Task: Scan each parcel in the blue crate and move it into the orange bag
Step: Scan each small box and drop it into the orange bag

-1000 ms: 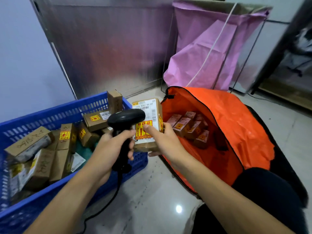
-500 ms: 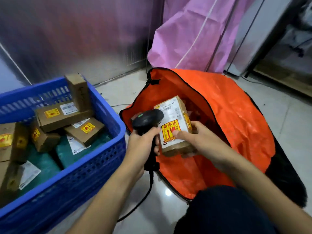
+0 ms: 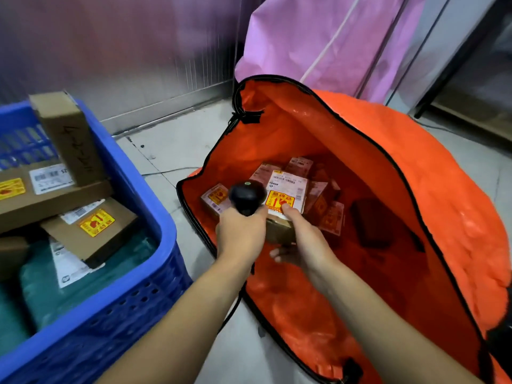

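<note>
- The right hand (image 3: pixel 302 239), at the middle of the frame, pinched a parcel (image 3: pixel 288 187). Its thumb pressed on the yellow sticker and its other fingers curled beneath, with one fingertip showing below the box.
- The parcel was held over the open mouth of the orange bag (image 3: pixel 360 126), label face up. Its long axis ran up the frame, away from the person.
- The left hand (image 3: pixel 241 231), just left of the right, was wrapped round the handle of a black scanner (image 3: pixel 247 194). The scanner's head sat just beside the parcel's left edge; whether they touched could not be told.
- Judging by this, the right hand was the one to let go, and the drop lay straight below the parcel, inside the orange bag.
- Under and beyond the parcel, a heap (image 3: pixel 331 218) of small labelled packets lay on the bag's floor. A dark object (image 3: pixel 371 225) lay to their right.
- Nothing stood between the parcel and the heap. The scanner head was the only thing close by.
- The crate (image 3: pixel 166 236) filled the lower left of the frame, well apart from the held parcel. More boxes (image 3: pixel 91 228) lay in it, one propped on end at its far side.
- A pink bag (image 3: pixel 318 37) hung at the upper middle, behind the orange bag.
</note>
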The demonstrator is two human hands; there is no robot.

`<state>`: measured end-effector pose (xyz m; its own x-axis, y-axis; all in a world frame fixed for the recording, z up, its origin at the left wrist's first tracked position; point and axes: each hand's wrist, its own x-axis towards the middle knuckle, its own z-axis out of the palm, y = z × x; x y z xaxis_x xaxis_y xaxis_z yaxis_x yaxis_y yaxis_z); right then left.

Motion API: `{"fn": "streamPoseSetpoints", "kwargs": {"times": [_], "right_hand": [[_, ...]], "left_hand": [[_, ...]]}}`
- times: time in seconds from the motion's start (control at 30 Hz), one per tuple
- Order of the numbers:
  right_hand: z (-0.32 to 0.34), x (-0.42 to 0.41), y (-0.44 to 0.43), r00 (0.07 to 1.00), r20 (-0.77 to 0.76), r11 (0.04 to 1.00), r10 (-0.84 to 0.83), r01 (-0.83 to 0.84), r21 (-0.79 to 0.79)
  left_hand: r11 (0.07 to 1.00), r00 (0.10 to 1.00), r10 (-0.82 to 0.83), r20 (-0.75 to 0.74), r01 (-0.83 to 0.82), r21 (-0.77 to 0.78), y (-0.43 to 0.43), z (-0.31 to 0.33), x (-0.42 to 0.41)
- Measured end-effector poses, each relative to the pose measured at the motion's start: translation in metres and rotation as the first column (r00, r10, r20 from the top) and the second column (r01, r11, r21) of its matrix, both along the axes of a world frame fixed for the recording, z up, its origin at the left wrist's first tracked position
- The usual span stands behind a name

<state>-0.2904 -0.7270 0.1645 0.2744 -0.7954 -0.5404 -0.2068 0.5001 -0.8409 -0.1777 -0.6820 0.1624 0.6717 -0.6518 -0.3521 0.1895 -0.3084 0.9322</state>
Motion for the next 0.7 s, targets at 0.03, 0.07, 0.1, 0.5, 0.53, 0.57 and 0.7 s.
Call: {"fn": "streamPoseSetpoints", "kwargs": {"times": [0.03, 0.07, 0.1, 0.5, 0.53, 0.57, 0.7], "right_hand": [[-0.005, 0.006, -0.013, 0.998, 0.024, 0.999, -0.051, 0.051, 0.01], [-0.01, 0.012, -0.024, 0.995, 0.038, 0.995, -0.097, 0.096, 0.023], [-0.016, 0.016, -0.036, 0.989, 0.04, 0.99, -0.139, 0.138, 0.034], [-0.065, 0.059, -0.065, 0.992, -0.091, 0.994, -0.087, 0.08, -0.079], [-0.072, 0.065, -0.06, 0.988, -0.154, 0.992, -0.014, -0.006, -0.128], [-0.076, 0.07, -0.056, 0.974, -0.219, 0.98, 0.055, -0.095, -0.178], [-0.09, 0.093, -0.05, 0.789, -0.515, 0.8, 0.337, -0.528, -0.286]], "left_hand": [[1.0, 1.0, 0.005, -0.009, -0.005, -0.009, -0.009, -0.001, 0.003], [1.0, 1.0, 0.007, -0.029, -0.007, -0.017, -0.016, -0.002, 0.005], [1.0, 0.999, 0.007, -0.047, -0.008, -0.029, -0.019, -0.003, 0.007], [0.997, 0.993, -0.032, -0.116, 0.024, -0.075, 0.002, -0.027, 0.027], [0.998, 0.993, -0.034, -0.114, 0.028, -0.05, 0.009, -0.032, 0.027], [0.999, 0.993, -0.038, -0.111, 0.035, -0.024, 0.016, -0.037, 0.026], [0.997, 0.996, -0.049, -0.079, 0.054, 0.064, 0.053, -0.055, 0.018]]}}
